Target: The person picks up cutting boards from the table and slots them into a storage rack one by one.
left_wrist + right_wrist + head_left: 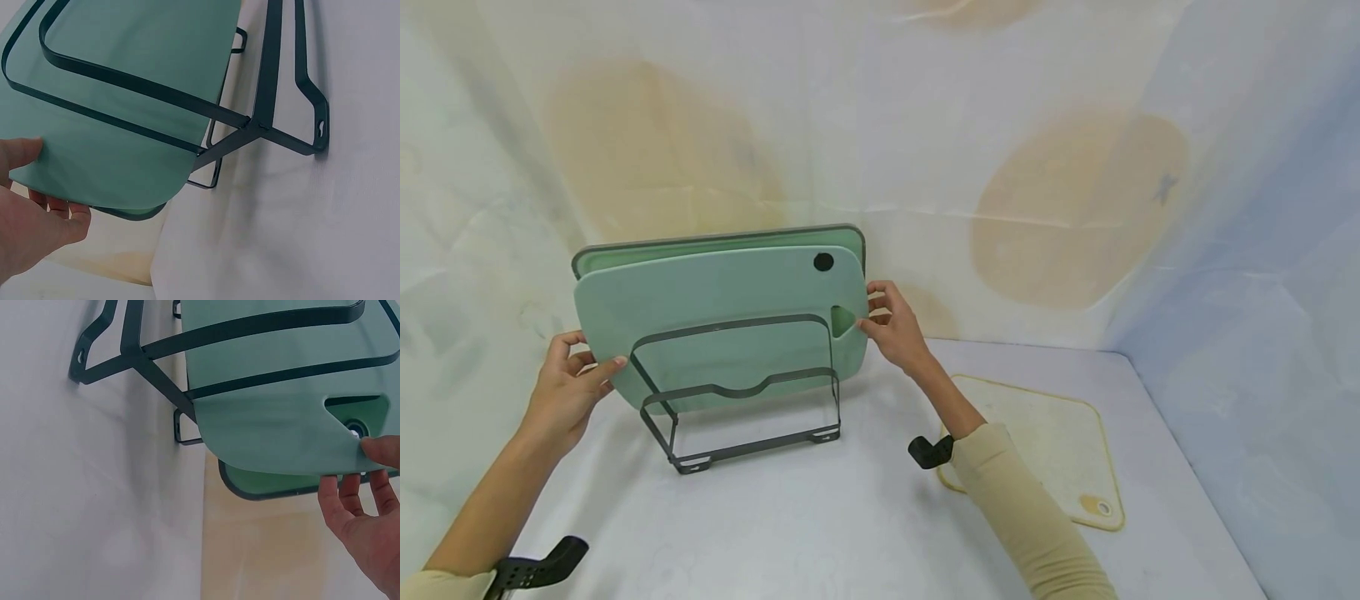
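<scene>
A light green cutting board [715,300] stands upright behind the front loops of a dark metal rack [737,417]. My left hand [597,354] pinches its left edge, thumb in front and fingers behind. My right hand [868,308] pinches its right edge beside the handle cut-out. A second green board with a grey rim [700,243] stands just behind it. The left wrist view shows the left hand [37,187] at the board's [125,106] lower corner, above the rack base [269,125]. The right wrist view shows the right hand [362,472] on the board [281,419], with the rimmed board [262,487] behind.
A beige cutting board [1052,442] lies flat on the white-covered table [820,517] to the right of my right forearm. A draped patterned cloth closes off the back and both sides. The table continues in front of the rack.
</scene>
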